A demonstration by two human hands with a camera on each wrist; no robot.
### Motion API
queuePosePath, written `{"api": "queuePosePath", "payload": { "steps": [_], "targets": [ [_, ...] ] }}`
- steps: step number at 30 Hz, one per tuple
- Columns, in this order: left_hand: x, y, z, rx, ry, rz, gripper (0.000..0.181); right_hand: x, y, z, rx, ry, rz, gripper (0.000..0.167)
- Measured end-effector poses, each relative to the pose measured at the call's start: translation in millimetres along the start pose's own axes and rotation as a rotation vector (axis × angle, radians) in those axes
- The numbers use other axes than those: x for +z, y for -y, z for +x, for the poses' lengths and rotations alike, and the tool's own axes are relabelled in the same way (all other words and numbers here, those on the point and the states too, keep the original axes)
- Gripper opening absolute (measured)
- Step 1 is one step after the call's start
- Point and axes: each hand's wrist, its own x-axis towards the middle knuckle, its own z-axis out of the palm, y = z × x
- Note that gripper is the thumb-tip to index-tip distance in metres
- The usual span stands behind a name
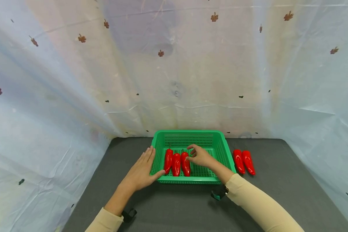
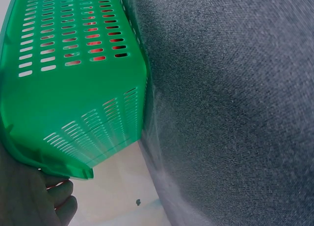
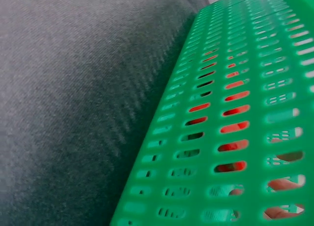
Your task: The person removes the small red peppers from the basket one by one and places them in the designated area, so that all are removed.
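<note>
Three shiny red chili peppers lie side by side in the left half of a green plastic basket (image 1: 191,179): the left pepper (image 1: 168,160), the middle pepper (image 1: 176,165) and the right pepper (image 1: 186,164). My left hand (image 1: 142,170) rests against the basket's left rim with its fingers straight. In the left wrist view, part of that hand (image 2: 29,199) shows at the basket's corner. Over the basket, my right hand (image 1: 201,156) has loosely bent, parted fingers, with one fingertip beside the right pepper. Through the slots in the right wrist view, bits of that hand (image 3: 287,184) appear.
Two more red peppers, the nearer-to-basket pepper (image 1: 239,161) and the outer pepper (image 1: 248,162), lie outside the basket's right side on the dark grey table (image 1: 179,206). A pale plastic curtain (image 1: 191,80) with leaf marks hangs behind and at both sides.
</note>
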Motion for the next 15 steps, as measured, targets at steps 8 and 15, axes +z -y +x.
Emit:
{"api": "queuePosePath", "payload": {
  "steps": [8,15],
  "targets": [
    [-0.8,-0.9,0.1,0.013,-0.010,-0.010,0.108,2.8,-3.9,2.7,0.016,0.035,-0.020,0.054],
    [1.6,0.7,1.2,0.011,-0.023,-0.008,0.109,4.9,-4.1,4.0,0.030,0.084,-0.014,0.064]
  ]
}}
